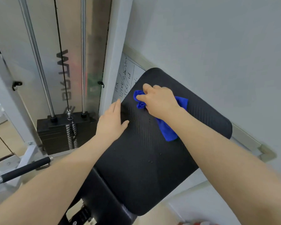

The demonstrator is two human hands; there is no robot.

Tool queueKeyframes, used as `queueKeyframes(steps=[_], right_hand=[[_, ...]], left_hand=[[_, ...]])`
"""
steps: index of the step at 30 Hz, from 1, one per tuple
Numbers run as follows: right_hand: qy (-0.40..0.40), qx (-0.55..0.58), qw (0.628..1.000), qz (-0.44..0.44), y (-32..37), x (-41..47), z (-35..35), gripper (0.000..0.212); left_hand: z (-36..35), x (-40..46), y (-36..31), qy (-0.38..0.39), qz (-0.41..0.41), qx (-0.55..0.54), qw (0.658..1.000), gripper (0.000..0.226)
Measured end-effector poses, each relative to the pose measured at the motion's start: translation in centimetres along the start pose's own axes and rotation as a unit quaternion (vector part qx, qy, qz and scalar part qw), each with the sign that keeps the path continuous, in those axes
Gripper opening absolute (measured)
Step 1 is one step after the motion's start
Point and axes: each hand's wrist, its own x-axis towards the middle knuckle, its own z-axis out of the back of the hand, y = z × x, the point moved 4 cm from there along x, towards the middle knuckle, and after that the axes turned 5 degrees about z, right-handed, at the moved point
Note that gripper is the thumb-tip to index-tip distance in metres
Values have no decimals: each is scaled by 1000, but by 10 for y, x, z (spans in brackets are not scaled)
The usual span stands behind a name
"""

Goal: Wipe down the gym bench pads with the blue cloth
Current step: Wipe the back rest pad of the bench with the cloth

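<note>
A black textured bench pad [146, 168] fills the middle of the view, tilted toward the wall. My right hand [159, 99] presses a bunched blue cloth [166, 130] onto the pad's far half; cloth pokes out past the fingers and trails under the wrist. My left hand [111, 122] lies flat with fingers together over the pad's left edge, holding nothing. A second, smoother black pad [102, 192] adjoins below, partly hidden by my left forearm.
A cable machine's black weight stack [62, 133] with chrome guide rods [83, 54] stands left of the bench. A black-gripped handle bar [25, 169] juts out at lower left. A whiteboard with writing [126, 75] leans behind the pad. The wall [217, 46] runs close on the right.
</note>
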Motion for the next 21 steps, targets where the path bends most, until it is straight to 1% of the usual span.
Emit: queueKeyframes(steps=[2,4,6,8,10,11,13,16,19,21], right_hand=[[-28,1,999,-31,0,-3,-2,24],[-80,11,996,-45,6,-31,-13,18],[-95,13,995,-26,16,-62,-24,21],[-85,-14,996,6,22,-86,-27,26],[-94,-46,994,19,17,-99,-23,28],[-115,-62,991,-2,7,-99,-17,28],[-166,-68,981,-78,-23,-98,2,27],[-220,-46,962,-157,-50,-109,10,24],[-242,-15,959,-144,-24,-129,-12,19],[-224,17,967,-122,7,-145,-30,18]], left_hand=[[-1,-11,-3,-16,-39,-3,999,68],[-3,-23,-7,-13,-66,18,998,64],[-7,-33,-10,1,-78,35,996,67],[-14,-48,-20,23,-77,37,996,70],[-18,-59,-30,17,-65,41,997,62],[-18,-63,-34,-1,-57,44,997,56],[-17,-69,-42,-26,-44,47,998,49],[-24,-78,-48,-9,-52,50,997,56],[-35,-86,-46,34,-50,57,997,74],[-38,-91,-43,27,-51,60,997,82]])
